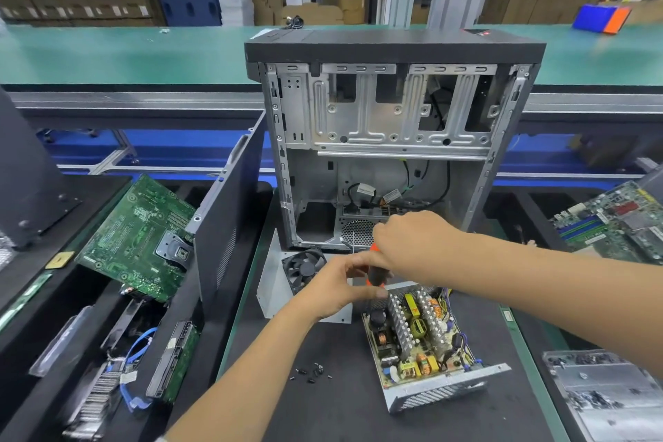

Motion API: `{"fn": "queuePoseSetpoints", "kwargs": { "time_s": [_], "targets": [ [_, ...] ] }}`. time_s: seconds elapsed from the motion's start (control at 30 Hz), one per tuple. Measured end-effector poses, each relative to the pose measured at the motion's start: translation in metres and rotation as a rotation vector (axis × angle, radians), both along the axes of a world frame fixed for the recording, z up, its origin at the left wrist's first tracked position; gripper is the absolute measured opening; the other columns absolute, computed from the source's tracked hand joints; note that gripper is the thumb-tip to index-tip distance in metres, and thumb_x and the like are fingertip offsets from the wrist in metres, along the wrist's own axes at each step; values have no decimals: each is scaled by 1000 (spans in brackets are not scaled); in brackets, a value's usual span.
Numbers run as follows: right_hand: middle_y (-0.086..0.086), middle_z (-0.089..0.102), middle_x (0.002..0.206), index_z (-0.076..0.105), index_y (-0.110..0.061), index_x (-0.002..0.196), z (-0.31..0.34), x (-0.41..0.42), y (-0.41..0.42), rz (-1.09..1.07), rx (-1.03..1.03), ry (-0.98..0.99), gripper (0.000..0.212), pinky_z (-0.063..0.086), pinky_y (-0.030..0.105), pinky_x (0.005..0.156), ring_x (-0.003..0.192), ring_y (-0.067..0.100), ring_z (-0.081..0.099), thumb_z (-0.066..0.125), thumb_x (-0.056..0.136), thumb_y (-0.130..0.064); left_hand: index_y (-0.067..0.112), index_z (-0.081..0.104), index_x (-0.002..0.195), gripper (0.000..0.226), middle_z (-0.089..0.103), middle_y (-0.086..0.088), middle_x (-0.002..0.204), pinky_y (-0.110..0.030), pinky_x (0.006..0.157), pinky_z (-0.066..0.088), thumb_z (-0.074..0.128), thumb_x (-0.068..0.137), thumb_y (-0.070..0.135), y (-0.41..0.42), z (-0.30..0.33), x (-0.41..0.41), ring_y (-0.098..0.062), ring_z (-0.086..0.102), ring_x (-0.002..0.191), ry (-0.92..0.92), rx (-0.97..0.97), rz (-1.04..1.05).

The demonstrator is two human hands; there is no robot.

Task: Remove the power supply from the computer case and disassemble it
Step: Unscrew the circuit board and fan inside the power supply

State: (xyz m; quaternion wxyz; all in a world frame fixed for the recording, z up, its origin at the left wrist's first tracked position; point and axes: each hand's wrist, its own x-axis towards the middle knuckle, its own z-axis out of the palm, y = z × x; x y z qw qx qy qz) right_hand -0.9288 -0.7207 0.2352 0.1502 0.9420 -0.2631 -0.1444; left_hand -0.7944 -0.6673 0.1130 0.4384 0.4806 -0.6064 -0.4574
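The open computer case (391,140) stands upright at the middle of the bench, its inside bare metal with a few cables. In front of it lies the opened power supply (419,344), its circuit board with heatsinks and coils exposed in a grey metal shell. The supply's lid with a black fan (305,267) lies to the left. My right hand (412,244) grips an orange and black screwdriver (376,267), tip up near the case. My left hand (341,287) holds the screwdriver's lower end with curled fingers.
Loose black screws (312,371) lie on the dark mat. A black side panel (229,212) leans left of the case. A green motherboard (140,237) and drives fill the left bin. Another board (617,222) sits at the right, a screw tray (606,391) below it.
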Motion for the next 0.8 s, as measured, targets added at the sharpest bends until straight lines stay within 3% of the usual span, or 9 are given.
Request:
{"fn": "queuePoseSetpoints", "kwargs": {
  "time_s": [0.13,0.27,0.33,0.43,0.53,0.6,0.67,0.73,0.8],
  "targets": [
    [-1,39,73,38,-15,112,-2,-1,-1,22,166,15,27,34,32,51,62,22,44,37,102,-40,28,72,100,22,68,13,97,-20,96,39,79,81,21,1,-3,2,-3,61,98,-1,89,-5],
    [1,42,90,40,-19,109,11,-7,-3,45,416,43,15,34,32,56,71,19,47,50,97,-19,38,70,93,22,67,19,100,-32,108,33,73,87,17,3,2,5,-4,57,110,40,128,-61],
    [-1,38,94,45,-20,110,17,-8,-1,81,457,68,21,30,29,55,71,14,43,52,93,-9,39,72,91,25,69,19,101,-24,107,35,74,86,16,4,3,2,-2,58,110,35,126,-52],
    [-1,38,101,52,-22,107,23,-8,3,99,466,112,30,36,31,63,83,16,41,52,87,1,41,72,85,25,71,22,97,-6,92,38,76,83,17,6,1,-1,7,60,104,17,127,-36],
    [-3,37,104,54,-21,104,23,-8,4,149,441,151,30,39,33,72,93,18,36,50,86,3,41,71,80,21,70,22,91,-12,91,38,76,82,21,7,-1,0,8,60,97,9,140,-13],
    [-2,36,109,49,-22,112,20,-10,2,137,472,144,32,40,32,72,95,18,35,53,87,-3,41,73,84,20,71,20,92,-13,92,37,77,80,22,5,-1,0,6,60,99,-5,126,1],
    [-1,34,106,39,-25,120,20,-11,0,51,490,85,39,43,34,70,91,21,44,62,88,-29,34,74,90,20,73,12,99,-18,101,38,80,79,19,3,-3,-1,-2,61,108,-11,104,23],
    [1,38,97,39,-21,120,21,-10,-1,-50,352,50,57,42,34,65,80,22,48,55,84,-63,19,74,98,23,73,4,97,-30,102,41,81,77,14,2,-2,-3,-8,63,104,-19,91,30],
    [5,51,93,50,-15,107,19,-6,1,-112,189,86,53,43,34,64,74,23,47,44,90,-64,19,73,103,29,73,11,96,-31,102,44,82,76,11,1,-1,-5,-7,64,102,-22,83,29]
  ]
}}
